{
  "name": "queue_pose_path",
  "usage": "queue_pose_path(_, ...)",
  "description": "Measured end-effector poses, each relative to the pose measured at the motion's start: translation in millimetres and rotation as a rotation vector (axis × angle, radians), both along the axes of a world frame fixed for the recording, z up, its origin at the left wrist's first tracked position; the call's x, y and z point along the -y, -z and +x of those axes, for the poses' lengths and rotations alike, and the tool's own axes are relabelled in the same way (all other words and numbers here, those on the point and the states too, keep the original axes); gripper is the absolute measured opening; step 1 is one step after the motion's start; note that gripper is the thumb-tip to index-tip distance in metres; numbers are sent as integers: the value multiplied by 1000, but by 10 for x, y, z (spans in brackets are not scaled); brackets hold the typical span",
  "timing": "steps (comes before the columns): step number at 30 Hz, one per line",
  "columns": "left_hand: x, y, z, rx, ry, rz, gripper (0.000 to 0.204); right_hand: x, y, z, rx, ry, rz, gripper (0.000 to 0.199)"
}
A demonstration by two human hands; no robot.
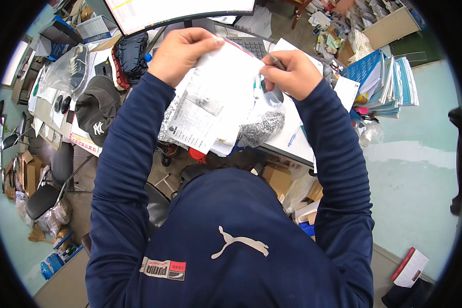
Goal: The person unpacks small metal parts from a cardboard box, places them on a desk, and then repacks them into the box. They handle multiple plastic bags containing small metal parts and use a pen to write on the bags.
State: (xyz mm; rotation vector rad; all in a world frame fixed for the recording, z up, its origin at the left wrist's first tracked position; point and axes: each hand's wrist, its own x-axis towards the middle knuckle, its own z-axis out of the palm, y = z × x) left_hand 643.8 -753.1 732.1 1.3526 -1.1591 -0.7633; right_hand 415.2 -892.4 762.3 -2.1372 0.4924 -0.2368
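My left hand (182, 54) pinches the upper left corner of a whitish plastic bag (236, 77) with a red line along its top edge. At the bag's upper right corner is my right hand (297, 77), fingers closed round a dark pen (277, 62); its fingertips also seem to grip the bag's edge. The bag hangs tilted over the desk's near edge. On or behind its lower part shows a printed sheet (190, 120) with a grey picture; which, I cannot tell. Just right of it lies a bundle of black-and-white speckled fabric (264, 128) in clear plastic.
A monitor (179, 10) and a keyboard (249, 46) stand beyond my hands. Left are a dark cap (98, 108), a clear bag with a shoe (72, 69) and a dark backpack (130, 56). Blue folders (382, 82) pile up at right; a blue pen (293, 136) lies nearer.
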Motion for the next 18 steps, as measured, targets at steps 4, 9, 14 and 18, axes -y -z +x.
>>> queue_pose_path(4, -55, 26, 419, -139, -257, 74, 27, 226, 228, -647, -26, 208, 204, 30)
queue_pose_path(9, 113, 635, 593, -38, -453, 323, 30, -63, 992, -1492, -2, 578, 556, 36)
queue_pose_path(14, 532, 1259, 407, -465, -577, 329, 19, -510, 1570, -1857, -195, 782, 543, 32)
queue_pose_path(18, 592, 1403, 376, -624, -520, 321, 23, -551, 1783, -1983, -236, 853, 577, 37)
